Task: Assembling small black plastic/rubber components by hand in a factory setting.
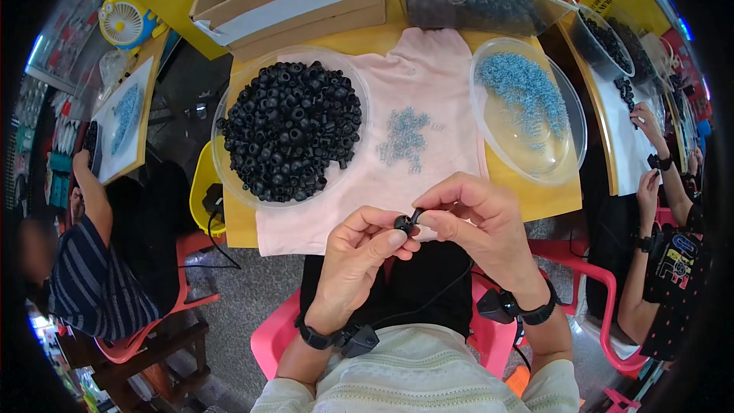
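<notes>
My left hand (358,252) is closed, pinching a round black plastic part (404,223) between thumb and fingertips, above the near edge of a pink cloth (306,233). Against it, my right hand (478,222) pinches a smaller black plastic piece (417,215). The two pieces appear to touch, though fingertips partly cover both. Beyond my left hand, a clear round tub (368,99) is heaped with black plastic parts (294,130). On the cloth lies a loose patch of tiny blue-grey pieces (405,138), too small to make out, perhaps little springs.
More tiny bluish pieces (527,92) fill part of a clear oval tray (547,180) at right. Behind stand a cardboard box (306,11) and a clear bin (459,11) of black parts. A yellow basket (200,191) stands left. People work at tables on both sides.
</notes>
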### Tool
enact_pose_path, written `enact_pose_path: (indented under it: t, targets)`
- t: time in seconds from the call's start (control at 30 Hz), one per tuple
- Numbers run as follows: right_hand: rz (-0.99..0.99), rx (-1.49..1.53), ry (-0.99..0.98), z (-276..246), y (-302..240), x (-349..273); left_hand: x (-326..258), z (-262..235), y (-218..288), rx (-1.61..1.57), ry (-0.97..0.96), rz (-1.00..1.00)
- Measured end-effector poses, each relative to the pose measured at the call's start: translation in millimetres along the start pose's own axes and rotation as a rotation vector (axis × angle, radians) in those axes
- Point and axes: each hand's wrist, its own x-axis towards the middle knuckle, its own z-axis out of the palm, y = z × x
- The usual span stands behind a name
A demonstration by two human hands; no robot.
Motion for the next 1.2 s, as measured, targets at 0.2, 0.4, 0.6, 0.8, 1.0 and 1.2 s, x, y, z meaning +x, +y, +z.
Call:
enact_pose_path:
  t: [0.2,0.4,0.6,0.8,1.0,1.2]
  targets:
    - [0.011,0.027,0.007,3,4,-1,0,2,0,0.010,0.007,-0.004]
    - [0.026,0.075,0.061,2,2,-1,1,0,0,0.012,0.001,0.004]
    - [-0.132,-0.145,0.058,6,8,-1,2,3,0,0.016,0.011,0.012]
    - [-0.277,-0.260,0.103,9,18,-3,1,4,-5,0.057,0.015,0.052]
    - [-0.170,-0.170,0.090,6,11,-4,1,10,-4,0.035,0.010,0.058]
    - [-0.333,-0.395,0.053,2,17,-9,1,4,-11,0.017,-0.001,-0.004]
